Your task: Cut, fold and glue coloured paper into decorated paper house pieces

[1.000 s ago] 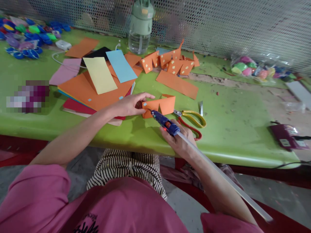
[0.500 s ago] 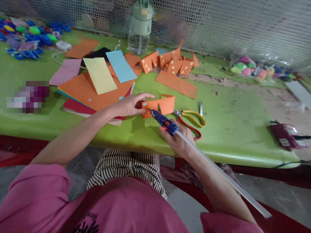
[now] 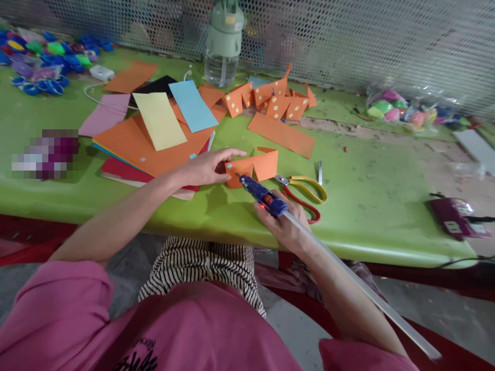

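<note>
My left hand [image 3: 213, 166] is closed on the left end of a folded orange paper piece [image 3: 265, 166], which stands on the green table and bears one small pale-blue square near that end. In my right hand [image 3: 288, 220] is a dark blue glue gun [image 3: 261, 195] with a small red light lit. A long translucent glue stick [image 3: 359, 286] juts from its back along my forearm. The nozzle points at the paper's front face, very close to it; whether it touches, I cannot tell. Scissors [image 3: 308, 188] with yellow and red handles lie just right of the paper.
Left of the paper is a pile of coloured sheets [image 3: 127, 141], with a yellow card [image 3: 160, 121] and a blue card [image 3: 193, 105] on top. Spotted orange paper figures [image 3: 278, 98] stand behind, near a water bottle [image 3: 222, 49]. A maroon box [image 3: 458, 216] lies far right.
The glue gun's nozzle has shifted very slightly left along the paper, and the rear of the glue stick has swung a little right and down. My left hand stays in place.
</note>
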The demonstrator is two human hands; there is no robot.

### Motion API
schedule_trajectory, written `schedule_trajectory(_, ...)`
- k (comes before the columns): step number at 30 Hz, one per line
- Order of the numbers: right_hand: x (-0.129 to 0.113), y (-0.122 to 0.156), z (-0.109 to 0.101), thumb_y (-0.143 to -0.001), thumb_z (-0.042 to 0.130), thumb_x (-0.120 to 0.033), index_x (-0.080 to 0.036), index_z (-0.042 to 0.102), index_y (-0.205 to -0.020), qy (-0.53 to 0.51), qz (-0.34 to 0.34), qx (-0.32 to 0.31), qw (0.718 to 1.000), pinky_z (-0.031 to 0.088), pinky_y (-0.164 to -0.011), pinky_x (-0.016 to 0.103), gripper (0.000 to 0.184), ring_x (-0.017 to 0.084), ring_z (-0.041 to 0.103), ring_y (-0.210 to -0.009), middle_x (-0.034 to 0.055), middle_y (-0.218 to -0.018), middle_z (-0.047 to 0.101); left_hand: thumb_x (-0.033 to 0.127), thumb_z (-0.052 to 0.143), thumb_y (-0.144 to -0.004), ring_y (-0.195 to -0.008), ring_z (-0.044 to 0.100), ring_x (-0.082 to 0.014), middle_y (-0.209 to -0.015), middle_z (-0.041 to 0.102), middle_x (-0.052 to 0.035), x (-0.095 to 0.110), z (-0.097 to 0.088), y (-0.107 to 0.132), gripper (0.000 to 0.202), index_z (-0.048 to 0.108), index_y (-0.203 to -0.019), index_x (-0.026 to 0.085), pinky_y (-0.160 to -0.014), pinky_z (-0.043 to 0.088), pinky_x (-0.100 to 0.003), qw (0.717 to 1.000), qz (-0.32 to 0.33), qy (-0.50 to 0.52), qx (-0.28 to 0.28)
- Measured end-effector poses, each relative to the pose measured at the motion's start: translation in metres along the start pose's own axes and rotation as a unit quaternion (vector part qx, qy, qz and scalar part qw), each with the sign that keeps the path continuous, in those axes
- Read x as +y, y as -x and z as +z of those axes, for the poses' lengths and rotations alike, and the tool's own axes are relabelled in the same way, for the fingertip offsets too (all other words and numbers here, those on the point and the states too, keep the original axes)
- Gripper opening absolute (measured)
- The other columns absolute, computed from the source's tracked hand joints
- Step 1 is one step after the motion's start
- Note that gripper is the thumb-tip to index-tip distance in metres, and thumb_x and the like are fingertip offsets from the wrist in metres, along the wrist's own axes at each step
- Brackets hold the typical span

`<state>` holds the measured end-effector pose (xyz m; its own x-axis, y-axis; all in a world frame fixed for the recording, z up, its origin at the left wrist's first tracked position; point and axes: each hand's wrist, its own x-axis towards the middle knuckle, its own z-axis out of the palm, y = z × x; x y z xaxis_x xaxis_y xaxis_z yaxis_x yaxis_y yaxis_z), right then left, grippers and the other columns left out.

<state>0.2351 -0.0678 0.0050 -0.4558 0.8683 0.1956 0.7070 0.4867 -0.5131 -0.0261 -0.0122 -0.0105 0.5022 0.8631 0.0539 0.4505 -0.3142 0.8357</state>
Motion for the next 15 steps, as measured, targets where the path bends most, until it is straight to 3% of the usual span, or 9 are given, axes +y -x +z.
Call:
schedule_trajectory(4, 0.015, 0.006, -0.023, -0.091, 0.057, -0.052, -0.025, 0.055, -0.095, 0.02, 0.007, 0.048, 0.999, 0.046, -0.057, 0.031, 0.027, 0.019, 0.061, -0.062, 0.0043, -0.077, 0.067, 0.022, 0.064, -0.086, -0.106, 0.062, -0.0179, -0.132, 0.06, -0.0095, 0.001, 0.0, 0.002, 0.066, 0.043, -0.148, 0.026, -0.091, 0.049, -0.033, 1.0, -0.012, -0.008, 0.006)
schedule_trajectory(8, 0.059, 0.002, -0.049, -0.083, 0.066, -0.061, -0.025, 0.049, -0.084, 0.177, 0.07, 0.102, 0.976, 0.039, -0.056, 0.033, 0.04, 0.023, 0.057, -0.068, 0.0067, -0.076, 0.06, 0.021, 0.062, -0.086, -0.107, 0.062, -0.0187, -0.131, 0.06, -0.0096, 0.004, -0.001, 0.002, 0.069, 0.041, -0.15, 0.029, -0.09, 0.05, -0.032, 0.999, -0.013, -0.031, 0.01)
schedule_trajectory(11, 0.092, -0.01, -0.065, -0.077, 0.068, -0.068, -0.029, 0.041, -0.073, 0.206, 0.149, 0.059, 0.965, 0.033, -0.052, 0.033, 0.049, 0.02, 0.05, -0.061, 0.0038, -0.066, 0.052, 0.019, 0.06, -0.085, -0.093, 0.063, -0.015, -0.132, 0.06, -0.0094, 0.005, -0.001, 0.001, 0.072, 0.038, -0.153, 0.029, -0.084, 0.05, -0.03, 0.999, -0.012, -0.042, 0.004)
schedule_trajectory(15, 0.113, -0.027, -0.081, -0.07, 0.076, -0.065, -0.03, 0.044, -0.066, 0.167, 0.194, -0.013, 0.967, 0.033, -0.05, 0.035, 0.048, 0.015, 0.045, -0.053, 0.0025, -0.058, 0.049, 0.019, 0.057, -0.085, -0.08, 0.059, -0.0124, -0.139, 0.057, -0.0137, 0.007, 0.001, 0.0, 0.076, 0.033, -0.156, 0.024, -0.078, 0.048, -0.028, 0.998, -0.02, -0.051, 0.002)
